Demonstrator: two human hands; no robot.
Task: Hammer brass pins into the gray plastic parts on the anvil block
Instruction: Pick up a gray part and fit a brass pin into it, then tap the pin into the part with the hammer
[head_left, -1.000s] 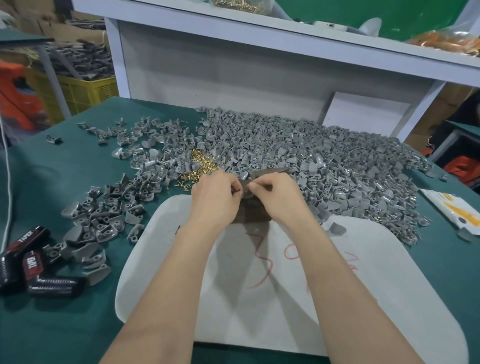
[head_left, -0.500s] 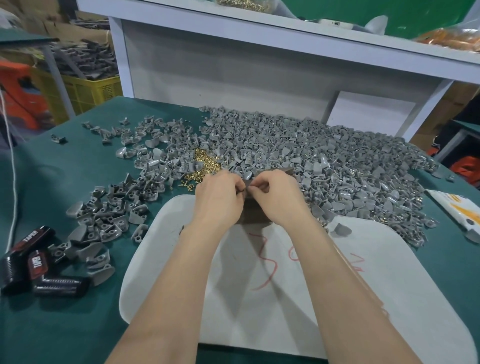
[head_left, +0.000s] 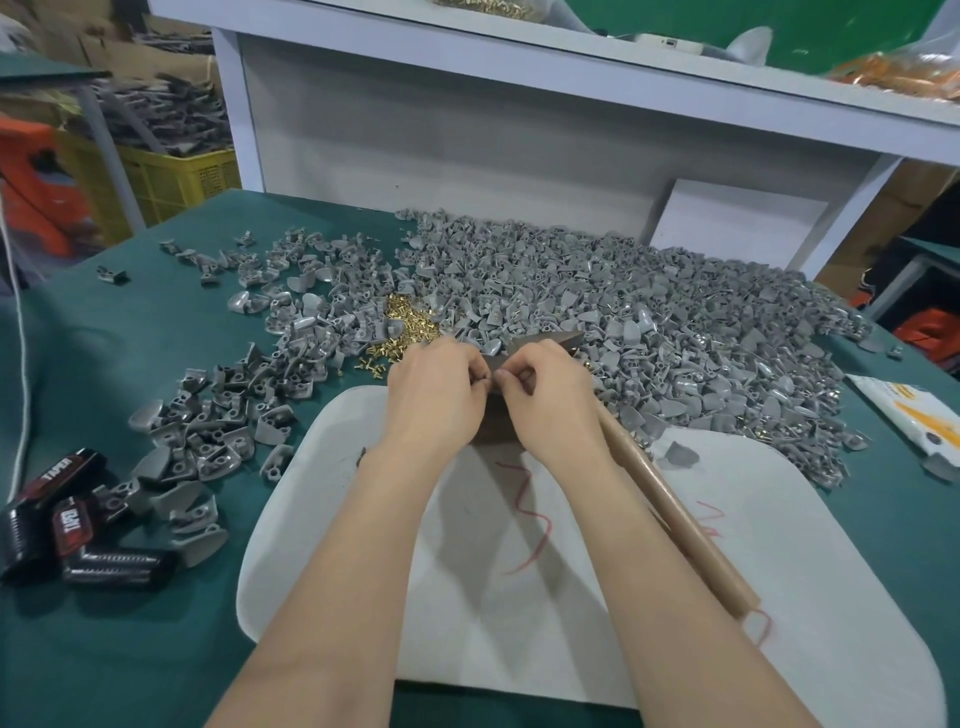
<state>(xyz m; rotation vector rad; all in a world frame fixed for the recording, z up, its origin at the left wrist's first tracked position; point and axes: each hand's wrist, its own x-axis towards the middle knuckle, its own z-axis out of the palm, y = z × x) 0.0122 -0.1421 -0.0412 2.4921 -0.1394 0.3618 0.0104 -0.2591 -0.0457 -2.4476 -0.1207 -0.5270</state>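
so, left hand (head_left: 436, 395): over the far edge of the rounded white pad (head_left: 779, 571), fingers curled into a pinch that meets the other hand's fingertips. Whatever's in the pinch is hidden, can't tell what it is.
right hand (head_left: 550, 400): same far edge of the pad, thumb and forefinger squeezed up against the left's. Can't make out what it's got either.
dark brown metal anvil block (head_left: 491, 434): sits at the pad's far edge, mostly covered by both hands.
wooden-handled hammer (head_left: 675, 514): lies slantwise across the pad's right half. The handle passes under the right wrist and the dark head is up past the pad's far edge.
gray plastic parts (head_left: 623, 322): big heap beyond the pad and off its right side, a looser scatter off its left side, and one loner on the pad near the far right corner.
small brass pins (head_left: 410, 327): little pile beyond the pad's far edge, just past the left hand.
black-and-red tubes (head_left: 62, 525): well off the pad's left side.
white-and-orange packet (head_left: 904, 410): off the pad's right side.
green table cover (head_left: 104, 338): under the pad and everything else.
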